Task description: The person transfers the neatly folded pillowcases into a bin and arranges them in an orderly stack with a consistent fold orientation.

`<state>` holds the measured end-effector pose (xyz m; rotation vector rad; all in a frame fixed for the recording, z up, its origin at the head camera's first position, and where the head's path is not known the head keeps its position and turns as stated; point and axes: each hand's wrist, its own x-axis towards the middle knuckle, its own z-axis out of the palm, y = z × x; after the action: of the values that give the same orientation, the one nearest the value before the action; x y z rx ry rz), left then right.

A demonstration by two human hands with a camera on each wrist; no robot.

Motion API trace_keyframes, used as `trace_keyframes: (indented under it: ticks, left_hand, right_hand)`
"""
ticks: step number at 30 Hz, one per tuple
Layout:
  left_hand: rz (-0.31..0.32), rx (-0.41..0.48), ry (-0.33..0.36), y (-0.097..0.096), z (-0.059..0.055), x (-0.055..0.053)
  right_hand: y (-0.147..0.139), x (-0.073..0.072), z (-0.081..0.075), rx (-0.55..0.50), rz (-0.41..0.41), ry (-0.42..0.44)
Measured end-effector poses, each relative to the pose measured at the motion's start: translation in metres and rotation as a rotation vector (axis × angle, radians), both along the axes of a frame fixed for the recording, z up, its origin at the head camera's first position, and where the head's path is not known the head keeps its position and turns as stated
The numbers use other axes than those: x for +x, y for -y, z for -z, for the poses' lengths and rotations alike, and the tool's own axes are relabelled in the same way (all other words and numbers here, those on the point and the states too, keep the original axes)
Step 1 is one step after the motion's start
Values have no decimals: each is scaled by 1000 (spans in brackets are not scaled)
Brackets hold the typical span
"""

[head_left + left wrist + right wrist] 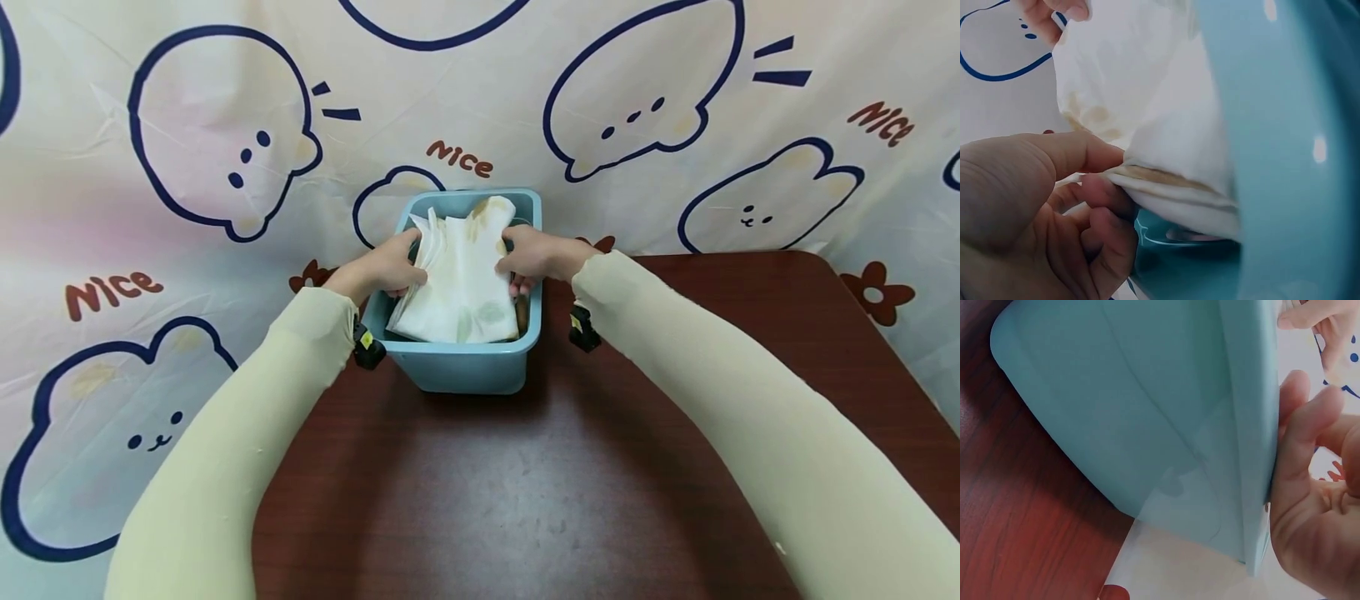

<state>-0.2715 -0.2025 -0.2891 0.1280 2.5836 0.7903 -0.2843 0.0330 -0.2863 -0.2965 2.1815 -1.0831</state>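
A stack of folded white sheets (465, 275) with brown and greenish stains lies in a light blue bin (457, 367); whether they are cloth or paper I cannot tell. My left hand (386, 265) pinches their left edge between thumb and fingers. Up close in the left wrist view, several layers of the white sheets (1175, 140) show between that thumb and the fingers. At the opposite edge, my right hand (536, 254) pinches the sheets just inside the bin's right rim. The right wrist view shows the right hand (1316, 487) beside the rim, its grip partly hidden.
Something brown (522, 315) sits inside the bin along its right wall, mostly covered. The bin stands on a dark reddish-brown table (525, 500), close against a printed curtain (465, 100) at the back. The table's right edge runs beyond my right arm.
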Motion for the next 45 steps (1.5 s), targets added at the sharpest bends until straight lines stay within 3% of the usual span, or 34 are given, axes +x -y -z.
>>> trace_keyframes:
  ticks: [10,18,24,27,33,36,45]
  left_hand:
    - [33,-86,-27,-6,3,0]
    - [35,-108,-49,-7,4,0]
    - [45,-195,-31,-12,2,6]
    - [35,-234,-25,-15,1,7]
    - [-4,-293,-76,-16,-5,11]
    - [-23,-308,-93,-17,-8,13]
    - [7,-297,-127,-18,-12,18]
  right_hand:
    - [5,0,-2,32,60,14]
    - [8,1,-2,55,55,-2]
    - [10,2,-2,76,31,-23]
    - [12,1,-1,87,33,-43]
    - [13,1,2,88,57,-72]
    - [12,2,3,73,60,-75]
    - [9,7,1,17,85,-63]
